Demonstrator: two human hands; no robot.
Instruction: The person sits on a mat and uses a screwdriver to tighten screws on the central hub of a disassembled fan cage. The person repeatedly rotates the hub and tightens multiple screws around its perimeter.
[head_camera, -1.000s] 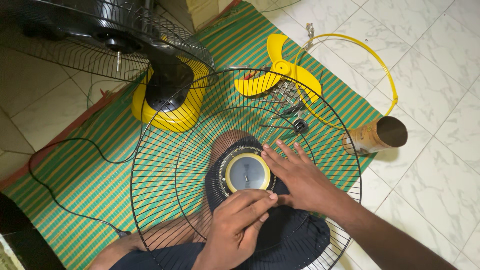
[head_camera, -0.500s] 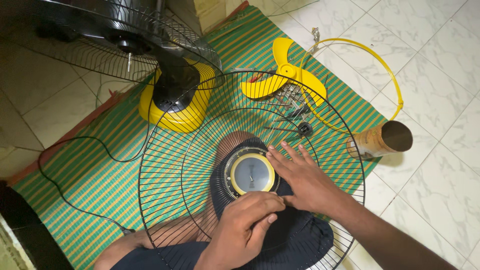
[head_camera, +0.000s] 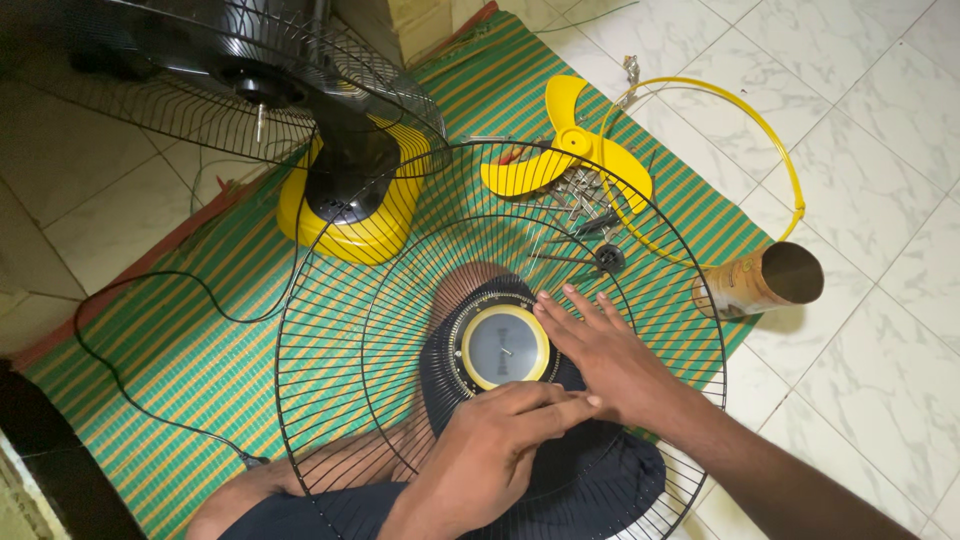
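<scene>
Right now I am pressing my left hand (head_camera: 490, 450) and my right hand (head_camera: 610, 360), both flat and gripping nothing, on the black fan grille (head_camera: 330, 330) resting across my lap, fingertips beside its yellow-ringed hub (head_camera: 503, 346); farther off, the yellow blade (head_camera: 560, 150) is lying on the mat (head_camera: 180, 360). I judge I am seating the hub; steady, even pressure should come next.

We see a round grey badge with a yellow ring (head_camera: 505, 347) at the centre of the wire grille (head_camera: 330, 300).
</scene>
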